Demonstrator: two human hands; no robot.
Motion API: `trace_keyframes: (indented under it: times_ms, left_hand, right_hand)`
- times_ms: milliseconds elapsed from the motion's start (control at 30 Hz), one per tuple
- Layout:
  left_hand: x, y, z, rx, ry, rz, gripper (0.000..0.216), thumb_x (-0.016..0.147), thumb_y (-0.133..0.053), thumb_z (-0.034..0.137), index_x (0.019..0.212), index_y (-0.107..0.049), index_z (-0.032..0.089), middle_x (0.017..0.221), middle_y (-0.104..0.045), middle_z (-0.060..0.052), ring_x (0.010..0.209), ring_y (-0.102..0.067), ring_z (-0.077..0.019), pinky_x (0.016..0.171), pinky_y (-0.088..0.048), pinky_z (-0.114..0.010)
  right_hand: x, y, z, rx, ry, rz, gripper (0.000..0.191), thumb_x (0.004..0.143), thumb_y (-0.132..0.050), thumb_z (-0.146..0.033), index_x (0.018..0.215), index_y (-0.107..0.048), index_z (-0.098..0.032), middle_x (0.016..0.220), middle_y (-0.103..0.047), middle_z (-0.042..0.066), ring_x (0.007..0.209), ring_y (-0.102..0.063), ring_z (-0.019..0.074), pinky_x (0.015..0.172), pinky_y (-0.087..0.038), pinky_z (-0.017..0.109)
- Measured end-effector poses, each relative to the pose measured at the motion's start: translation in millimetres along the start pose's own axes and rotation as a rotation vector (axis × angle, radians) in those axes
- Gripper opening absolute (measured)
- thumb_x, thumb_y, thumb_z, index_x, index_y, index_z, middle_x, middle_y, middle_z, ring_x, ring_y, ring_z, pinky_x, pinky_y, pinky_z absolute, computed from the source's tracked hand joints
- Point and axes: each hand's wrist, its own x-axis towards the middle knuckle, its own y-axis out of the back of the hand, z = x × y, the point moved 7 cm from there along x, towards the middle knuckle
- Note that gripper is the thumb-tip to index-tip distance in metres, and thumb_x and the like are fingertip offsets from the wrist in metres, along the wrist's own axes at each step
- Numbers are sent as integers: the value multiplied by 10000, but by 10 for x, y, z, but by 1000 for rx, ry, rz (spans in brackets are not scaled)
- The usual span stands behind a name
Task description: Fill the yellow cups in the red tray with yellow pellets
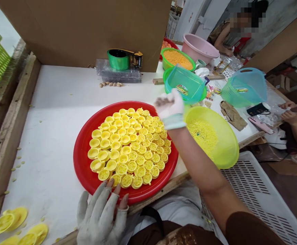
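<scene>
A wide red tray [80,160] holds many small yellow toy cups [125,139] packed close together. The cups on the right and near side contain small yellow pieces, while many on the left look empty. My left hand [104,212], in a grey glove with bare fingertips, lies at the tray's near rim with fingers spread, the tips by the nearest cups. Above the tray's far right edge is my right hand [171,107] in a white glove, blurred, with fingers curled in; what they hold is hidden. Beside it stands a yellow bowl [226,149] with loose small yellow pieces [202,134].
Green tape on a dispenser [119,60] rests before a cardboard panel [87,30]. Teal baskets [185,83], a bowl of orange pieces [177,58] and a pink tub [201,47] stand farther right. More yellow cups [2,223] lie lower left. Two other people work at right.
</scene>
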Motion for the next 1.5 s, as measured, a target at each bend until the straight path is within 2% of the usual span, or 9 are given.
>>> trace_keyframes:
  times_ms: [133,200,267,367,500,733,900,1200,1500]
  left_hand:
    - [-14,18,3,-36,20,1,316,867,-740,189,1176,-674,160,1227,-724,-191,1089,-698,-368,1089,-425,-650]
    - [-7,69,-34,-114,69,-36,297,903,-700,216,1197,-666,193,1285,-697,-169,1142,-676,-352,1092,-443,-626]
    - [56,173,-93,-197,130,-69,303,942,-655,266,1241,-651,220,1350,-659,-144,1187,-657,-319,1072,-496,-545]
    - [345,351,-164,-227,160,-99,291,969,-621,349,1232,-662,232,1332,-665,-98,1125,-687,-254,966,-567,-404]
    - [1129,260,-180,-164,63,-126,227,986,-587,354,1102,-701,195,1184,-720,-70,1016,-708,-210,879,-569,-345]
    - [2468,-998,-166,-128,-102,-323,279,970,-491,231,1066,-744,160,1134,-738,-96,980,-693,-232,822,-553,-356]
    - [2749,-1644,-139,-20,-255,-568,291,946,-480,177,1018,-762,195,1115,-733,-79,958,-672,-221,779,-514,-337]
    - [2845,-1922,0,204,-496,-813,286,957,-450,181,1003,-732,199,1019,-720,-99,927,-623,-232,820,-441,-366]
    - [2918,-1998,60,223,-388,-852,148,849,-602,226,953,-697,182,965,-710,-119,840,-615,-248,680,-374,-348]
  right_hand:
    - [-178,1102,-674,-430,171,53,508,985,-264,-669,716,-274,-238,731,-482,30,792,-623,187,731,-541,351]
    - [-274,1598,-659,-824,146,7,446,999,-236,-611,809,-419,-252,870,-585,76,916,-649,224,818,-551,397]
    - [-396,1949,-443,-1159,76,-100,326,944,-457,-520,1044,-551,-224,1147,-634,154,1163,-609,298,981,-507,468]
    - [-634,2092,-46,-1657,74,-354,556,899,-572,-405,1391,-514,-152,1473,-473,224,1365,-453,402,1091,-405,550]
    - [-782,1969,236,-2003,75,-580,421,1009,-435,-350,1367,-545,-156,1313,-553,195,1135,-588,353,896,-492,440]
    - [-497,1949,195,-1595,-55,-502,233,1017,-467,-323,819,-509,-206,840,-617,75,792,-601,207,737,-452,323]
    - [-442,2167,131,-645,-625,-133,263,1003,-459,-431,858,-499,-215,711,-464,-26,429,-310,74,390,-188,208]
    - [-442,2061,65,-110,-806,-86,220,1018,-534,-368,911,-560,-178,707,-467,-39,401,-358,24,301,-222,108]
    - [-413,2146,145,194,-964,93,256,1045,-494,-355,858,-511,-181,669,-500,-25,393,-440,44,277,-280,112]
